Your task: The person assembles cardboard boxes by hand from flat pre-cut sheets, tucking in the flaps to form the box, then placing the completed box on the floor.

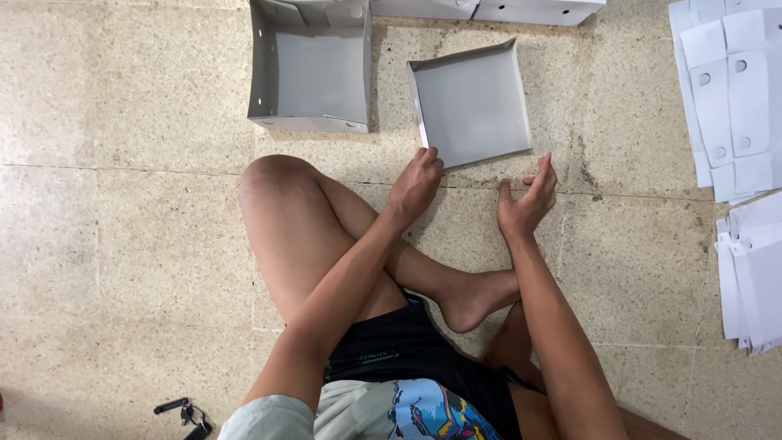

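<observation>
One shallow grey cardboard tray lies flat on the speckled stone floor, open side up, just ahead of the person's crossed legs. Its near edge sits right at both hands.

Left hand: knuckles up, fingers curled down, fingertips at the tray's near left corner. Contact looks likely; nothing is clasped that I can tell.

Right hand: half open, palm turned inward, fingers loosely bent, thumb apart. It holds nothing and sits just off the tray's near right corner, apparently not touching it.

One deeper grey box stands to the left of the tray, close but apart, open side up, small holes in its walls. Two more folded pieces show at the top edge, cut off by the frame.

Along the right edge: two stacks of flat white box blanks, one upper, one lower; sheet count in each cannot be told.

One bunch of keys lies on the floor at lower left, well apart from everything.
</observation>
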